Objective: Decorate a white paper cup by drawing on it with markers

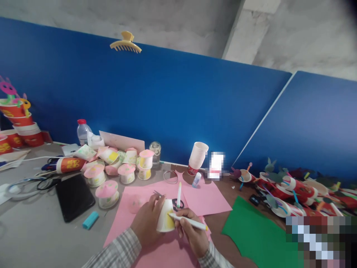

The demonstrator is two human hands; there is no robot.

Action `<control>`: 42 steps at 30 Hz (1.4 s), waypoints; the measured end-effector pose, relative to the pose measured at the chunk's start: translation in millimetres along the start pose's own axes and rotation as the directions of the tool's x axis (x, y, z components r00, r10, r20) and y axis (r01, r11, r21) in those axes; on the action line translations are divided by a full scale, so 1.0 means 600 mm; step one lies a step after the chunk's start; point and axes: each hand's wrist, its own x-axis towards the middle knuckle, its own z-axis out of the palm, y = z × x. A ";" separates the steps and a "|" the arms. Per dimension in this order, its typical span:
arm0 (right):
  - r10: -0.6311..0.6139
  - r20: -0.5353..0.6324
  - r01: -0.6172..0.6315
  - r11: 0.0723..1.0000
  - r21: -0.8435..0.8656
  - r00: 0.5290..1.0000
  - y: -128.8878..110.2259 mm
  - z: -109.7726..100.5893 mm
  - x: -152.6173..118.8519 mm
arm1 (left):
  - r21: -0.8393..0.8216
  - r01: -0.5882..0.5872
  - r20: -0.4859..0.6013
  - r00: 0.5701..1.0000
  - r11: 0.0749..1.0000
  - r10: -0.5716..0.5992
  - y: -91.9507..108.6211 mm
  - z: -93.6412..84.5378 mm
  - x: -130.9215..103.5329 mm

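We hold the cup [164, 223] in the lower middle of the frame, between our two hands. Our left hand [149, 219] grips it from the left, fingers curled around its far side. Our right hand [193, 230], just right of the cup, pinches a white pen [195, 223] with a yellow end; its tip meets the yellow patch on the cup's white wall. The cup's narrower end points up the frame, its wider end down.

Beneath our hands we have pink paper [125, 227] spread over the counter [33, 238]. Just above our right hand, a pen with a green tip [179, 195] lies across the dark handles of the scissors [181, 204]. Above and right of these stand a glue stick [196, 180] and a stack of white cups [199, 156], which leans right.

Left of centre we see finished-looking cups with pink tops [108, 195] grouped together, some lying on their sides. Below them lie a black tablet [75, 197] and a small blue block [90, 220]. At the right of the frame, red cups [301, 190] lie in a pile above green paper [259, 230]. At upper left, a yellow clip [126, 44] sits on the blue partition [167, 93].
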 end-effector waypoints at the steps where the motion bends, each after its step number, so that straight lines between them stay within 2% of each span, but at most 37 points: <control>1: 0.010 0.000 -0.010 1.000 -0.009 1.000 -0.001 -0.001 0.000 | 0.004 0.005 0.005 1.000 1.000 -0.005 0.000 0.000 0.000; 6: 0.096 0.035 -0.091 0.990 -0.107 0.995 -0.005 -0.013 -0.005 | 0.027 -0.009 0.017 1.000 1.000 0.008 -0.001 -0.001 -0.002; 12: 0.029 -0.031 -0.029 0.999 -0.023 0.999 -0.002 -0.001 0.001 | 0.023 0.010 0.021 1.000 1.000 -0.010 0.000 0.000 -0.001; 19: 0.088 0.032 -0.084 0.988 -0.127 0.996 -0.010 -0.007 -0.008 | 0.045 0.012 0.018 1.000 0.999 -0.013 -0.002 0.001 0.000; 26: 0.015 -0.041 -0.017 0.999 -0.044 0.999 -0.005 0.004 -0.002 | 0.037 0.021 0.004 1.000 0.999 -0.021 0.003 -0.001 0.000; 29: 0.015 -0.037 -0.017 0.998 -0.058 0.999 -0.006 0.003 -0.002 | 0.022 0.030 0.030 0.999 0.999 -0.031 0.003 -0.001 0.000; 34: 0.074 0.026 -0.071 0.992 -0.104 0.997 -0.008 -0.008 -0.008 | 0.020 0.016 0.012 1.000 1.000 -0.017 0.001 0.000 0.000; 42: 0.006 -0.039 -0.010 0.996 -0.089 0.999 -0.006 0.003 -0.004 | 0.029 0.014 -0.003 1.000 0.999 -0.014 0.007 -0.004 0.000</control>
